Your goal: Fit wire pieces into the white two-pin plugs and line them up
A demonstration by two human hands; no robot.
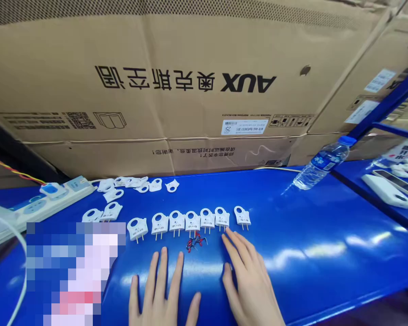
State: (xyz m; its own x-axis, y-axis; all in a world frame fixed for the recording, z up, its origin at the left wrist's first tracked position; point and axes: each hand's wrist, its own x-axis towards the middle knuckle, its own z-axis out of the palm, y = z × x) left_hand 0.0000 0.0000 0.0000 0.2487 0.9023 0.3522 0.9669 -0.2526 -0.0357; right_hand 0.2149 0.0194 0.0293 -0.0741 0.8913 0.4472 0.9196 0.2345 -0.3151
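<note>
Both my hands lie flat on the blue table (309, 235), holding nothing. My left hand (161, 296) rests palm down with fingers spread, below a row of several white two-pin plugs (192, 222). My right hand (248, 280) lies beside it, fingers stretched out, its fingertips just under the plug second from the right (222, 218). A small bundle of red and black wire pieces (195, 242) sits between my hands and the row.
Loose white plug shells (136, 183) lie at the back left near a white power strip (44, 201). A plastic water bottle (321, 165) lies on its side at the right. Big cardboard boxes (177, 81) stand behind. White devices (389, 190) rest far right.
</note>
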